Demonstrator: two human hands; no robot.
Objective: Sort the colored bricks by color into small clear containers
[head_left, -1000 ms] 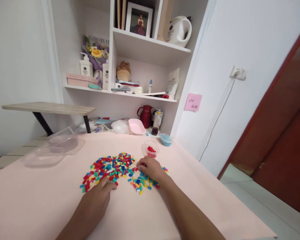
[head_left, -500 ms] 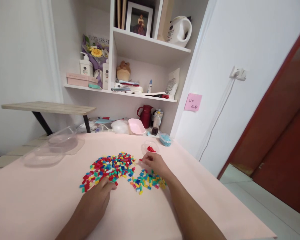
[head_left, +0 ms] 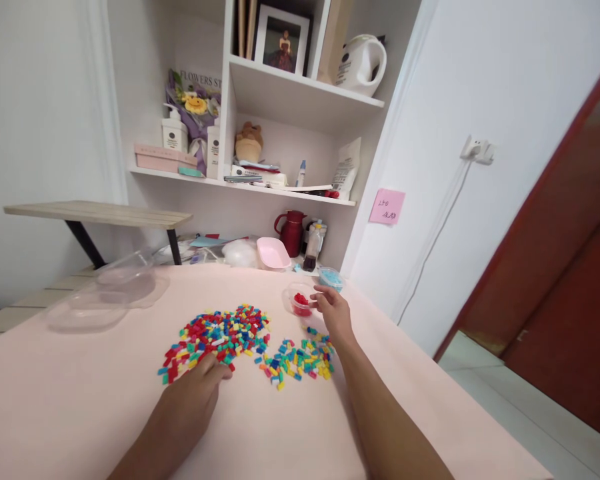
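Observation:
Small building bricks in many colours point(head_left: 230, 330) lie in a large loose pile, with a second, smaller pile of mixed bricks point(head_left: 295, 360) to its right. My left hand point(head_left: 200, 383) rests at the near edge of the large pile, fingers curled together; whatever they hold is hidden. Beyond the smaller pile stands a small clear tub point(head_left: 293, 293) with red bricks point(head_left: 301, 305) inside. My right hand point(head_left: 334, 313) is at the tub's right side, its fingers apart and nothing visible in them. Behind its fingertips sits a clear tub of light blue bricks point(head_left: 331, 279).
Empty clear plastic trays point(head_left: 87, 313) lie on the left of the pink table point(head_left: 260, 440). Along the back stand a pink basin point(head_left: 273, 253), a red jug point(head_left: 291, 233) and a bottle of dark liquid point(head_left: 312, 250). A small wooden stand point(head_left: 97, 213) rises at back left.
My right hand has moved from between the brick piles, where it pinched a red brick, away to the red-brick tub, and its fingers have opened. The left hand stays in place.

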